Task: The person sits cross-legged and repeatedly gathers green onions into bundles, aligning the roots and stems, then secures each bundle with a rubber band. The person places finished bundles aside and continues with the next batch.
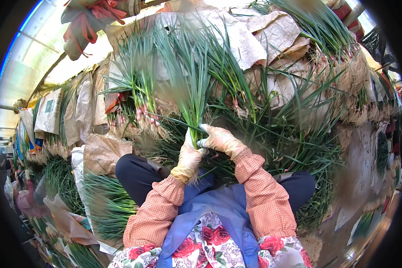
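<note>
My left hand point(188, 160), in a thin stained glove, grips a bunch of green onions point(193, 110) by its lower stalks. The bunch's long leaves point away from me, and pale roots show below the glove by my wrist. My right hand point(222, 139), gloved the same way, reaches in from the right with its thumb and fingertips at the stalks. A single leaf point(174, 122) crosses the bunch towards those fingertips; whether they pinch it is hidden. Beneath both hands lies a heap of loose green leaves point(271, 140).
Bunched green onions with pink bulbs point(147, 114) lie ahead on woven sacks point(248, 43). More bunches with long dry roots point(348, 77) are stacked at the right. Beside my left knee is a pile of green onions point(109, 204). A person point(28, 199) sits at far left.
</note>
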Motion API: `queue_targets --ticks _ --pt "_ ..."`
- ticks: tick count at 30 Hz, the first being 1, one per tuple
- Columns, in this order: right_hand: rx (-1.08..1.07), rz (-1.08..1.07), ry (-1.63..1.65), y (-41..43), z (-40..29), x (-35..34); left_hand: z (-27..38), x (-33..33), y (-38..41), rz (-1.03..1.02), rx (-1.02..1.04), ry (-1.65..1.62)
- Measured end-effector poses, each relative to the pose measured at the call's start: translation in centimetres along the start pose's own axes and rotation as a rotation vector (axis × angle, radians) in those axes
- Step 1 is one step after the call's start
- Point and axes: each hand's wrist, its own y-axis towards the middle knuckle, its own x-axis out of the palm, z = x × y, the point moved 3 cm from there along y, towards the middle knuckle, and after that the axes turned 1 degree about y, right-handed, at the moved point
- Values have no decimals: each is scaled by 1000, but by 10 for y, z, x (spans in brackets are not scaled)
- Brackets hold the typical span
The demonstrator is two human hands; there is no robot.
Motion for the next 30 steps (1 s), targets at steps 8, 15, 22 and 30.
queue_targets --ticks 8,15,22,30 --pt "-371 524 -43 -10 26 12 6 -12 -5 -17 -230 -195" --pt "388 -398 -168 -72 100 20 113 -17 -38 -188 -140 -378" --pt "137 215 665 -71 79 -65 223 -13 -74 -139 392 -506" --pt "439 443 427 50 115 -64 135 5 -1 -250 -29 -456"
